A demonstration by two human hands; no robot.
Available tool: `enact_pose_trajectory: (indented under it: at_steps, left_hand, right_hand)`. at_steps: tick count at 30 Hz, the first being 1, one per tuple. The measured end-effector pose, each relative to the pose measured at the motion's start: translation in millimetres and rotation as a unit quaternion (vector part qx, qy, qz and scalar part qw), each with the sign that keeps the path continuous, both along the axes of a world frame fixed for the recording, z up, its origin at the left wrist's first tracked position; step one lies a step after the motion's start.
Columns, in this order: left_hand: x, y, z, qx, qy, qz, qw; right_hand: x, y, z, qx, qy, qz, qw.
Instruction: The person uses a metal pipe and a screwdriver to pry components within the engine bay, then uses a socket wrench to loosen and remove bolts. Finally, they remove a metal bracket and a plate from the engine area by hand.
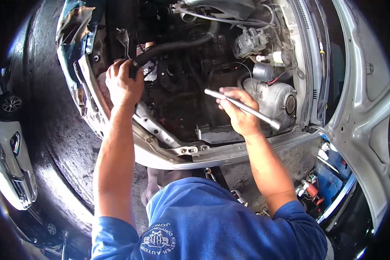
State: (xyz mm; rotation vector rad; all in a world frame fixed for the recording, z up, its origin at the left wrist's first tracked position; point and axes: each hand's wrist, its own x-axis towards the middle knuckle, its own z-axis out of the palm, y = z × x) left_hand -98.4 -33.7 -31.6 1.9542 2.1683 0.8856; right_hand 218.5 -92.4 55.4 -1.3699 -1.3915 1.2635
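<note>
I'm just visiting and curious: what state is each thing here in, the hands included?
Right hand: closed around the metal bar.
Metal bar: held at a slant, clear of the left hand.
Left hand: fingers curled at the black hose's near end; exact grip partly hidden.
Black hose: bent; near end at the left hand.
Engine bay: uncovered.

White car (17, 156) on dark floor (52, 125)
</note>
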Motion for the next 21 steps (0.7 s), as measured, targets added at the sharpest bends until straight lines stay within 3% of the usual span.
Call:
enact_pose_trajectory:
  at_steps: [2,6,8,10,11,15,21]
  left_hand:
    - [2.1,-0.9,4.5,-0.016,0.008,0.015,1.000]
    - [2.1,-0.3,8.9,-0.054,0.016,0.025,0.998]
    - [2.0,0.0,8.4,-0.062,0.008,0.031,0.998]
    - [1.9,-0.2,9.4,-0.068,0.004,0.034,0.997]
    - [1.7,0.5,9.0,-0.071,0.000,0.035,0.997]
    - [0.6,0.4,7.4,-0.058,-0.005,0.032,0.998]
    - [0.1,0.8,3.7,-0.059,-0.022,0.038,0.997]
  right_hand:
    - [-14.8,12.2,-13.8,-0.057,0.078,-0.026,0.995]
    - [-26.9,40.4,-67.4,-0.072,0.071,-0.006,0.995]
    - [-33.0,53.8,-90.2,-0.115,0.023,-0.011,0.993]
    - [-35.0,65.8,-122.9,-0.068,-0.106,0.030,0.992]
    - [-45.2,72.4,-115.3,-0.124,-0.208,0.022,0.970]
    - [-60.8,82.4,-143.4,-0.152,-0.268,0.003,0.951]
    - [-61.9,88.7,-165.0,-0.161,-0.242,-0.065,0.954]
